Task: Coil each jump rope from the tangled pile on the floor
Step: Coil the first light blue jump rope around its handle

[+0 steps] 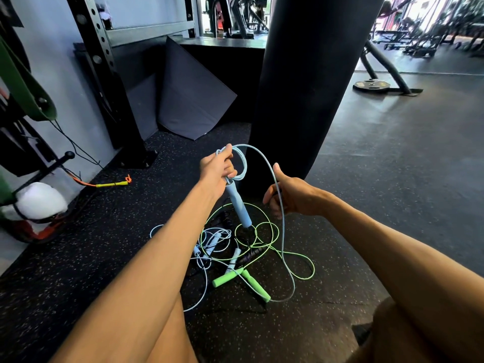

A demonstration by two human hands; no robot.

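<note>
blue rope [241,208] x1: left grip [216,172] clenching coils | right grip [294,199] round cord | green handles [227,280] x2

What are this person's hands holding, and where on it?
Both hold the light blue jump rope: the left hand grips the gathered loops just above its handle, which hangs down; the right hand curls round the loose cord.
</note>
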